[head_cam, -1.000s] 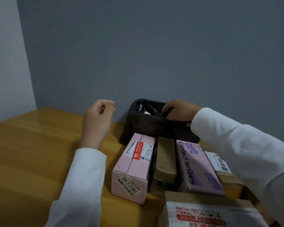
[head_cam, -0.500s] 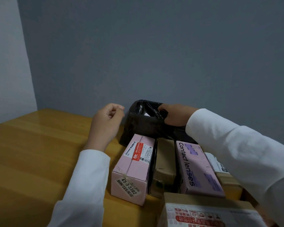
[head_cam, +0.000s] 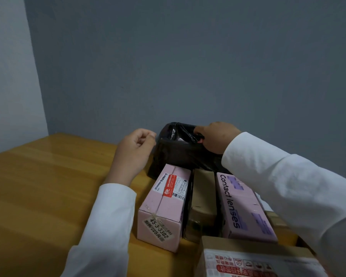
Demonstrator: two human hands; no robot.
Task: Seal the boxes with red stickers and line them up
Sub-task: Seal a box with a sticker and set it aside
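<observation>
A black plastic bag [head_cam: 174, 154] wraps a box at the back of the wooden table [head_cam: 48, 186], against the wall. My right hand [head_cam: 216, 138] grips the bag's crumpled rim at its open top. My left hand [head_cam: 135, 148] hovers just left of the bag with fingers curled and nothing in them. In front of the bag lie a pink box [head_cam: 164, 204] with a red sticker [head_cam: 169, 184] on its top, a brown box [head_cam: 203, 198] and a pink "Contact lenses" box [head_cam: 242, 206], side by side.
A cardboard box with a red and white label [head_cam: 246, 258] sits at the near right edge. Another brown box [head_cam: 278, 222] peeks out beyond my right sleeve. The blue-grey wall rises right behind the bag. Bare tabletop stretches to the left.
My left hand has moved right, closer to the black bag. My right hand has shifted slightly left along the bag's rim, keeping its hold.
</observation>
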